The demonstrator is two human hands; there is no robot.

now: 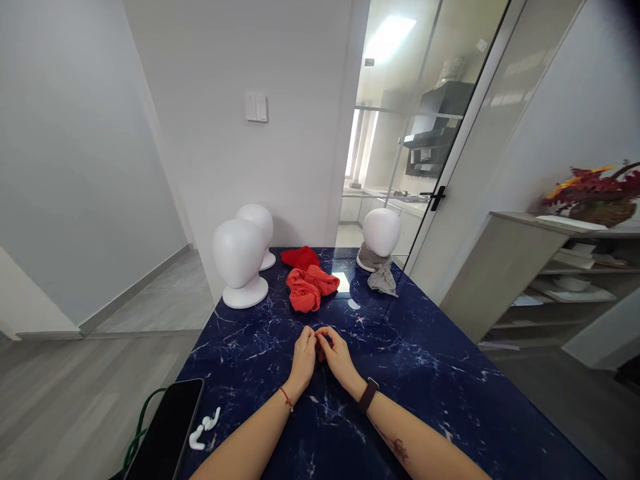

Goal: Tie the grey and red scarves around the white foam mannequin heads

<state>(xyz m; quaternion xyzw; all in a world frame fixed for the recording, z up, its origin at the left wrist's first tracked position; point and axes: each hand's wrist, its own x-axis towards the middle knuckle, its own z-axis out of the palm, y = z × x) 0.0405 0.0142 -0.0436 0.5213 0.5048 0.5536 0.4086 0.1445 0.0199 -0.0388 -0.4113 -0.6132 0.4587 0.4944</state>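
Observation:
My left hand (303, 355) and my right hand (339, 357) meet over the middle of the table, fingers curled and fingertips touching. Nothing shows in either one, though the undersides of the fingers are hidden. Just beyond them lies a crumpled orange-red cloth (311, 288), with a deeper red cloth (300, 257) behind it. Two white mannequin heads stand at the back left, the nearer head (239, 257) partly covering the farther head (260, 223). At the back right, a third mannequin head (382, 231) has a grey scarf (383, 277) around its neck, one end trailing on the table.
The dark blue marbled table (420, 400) is glossy. At its front left lie a phone (167, 427) with a green cable (137, 437) and white earbuds (204, 429). A wall and glass door (400, 133) stand behind; a shelf unit (540, 280) is at right.

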